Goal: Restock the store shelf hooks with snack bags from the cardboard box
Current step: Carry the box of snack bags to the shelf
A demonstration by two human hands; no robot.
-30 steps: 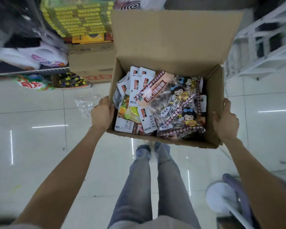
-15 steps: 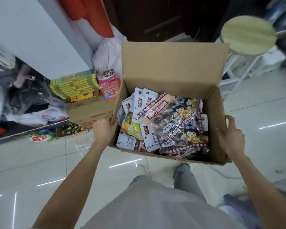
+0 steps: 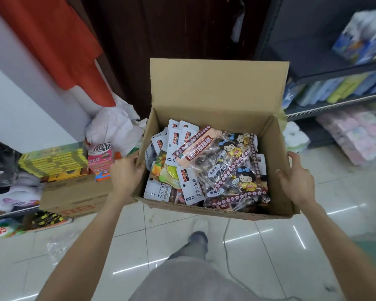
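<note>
**Box carried onward, shelves now ahead**

Since the earlier frame the view has swung — dark shelving [image 3: 334,72] now stands at right. Left hand [image 3: 126,177] and right hand [image 3: 297,183] each clamp a side wall of the open cardboard box [image 3: 215,90], held above the tiled floor [image 3: 269,246]. Snack bags [image 3: 221,166] lie heaped loose inside — glossy, crinkly; a tilt could spill them, and the trailing cable [image 3: 227,240] might catch a foot.

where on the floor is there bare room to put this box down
Bare tile lies below the cardboard box, toward the right shelving. The left is crowded: a second carton, stacked packs and bags.
</note>
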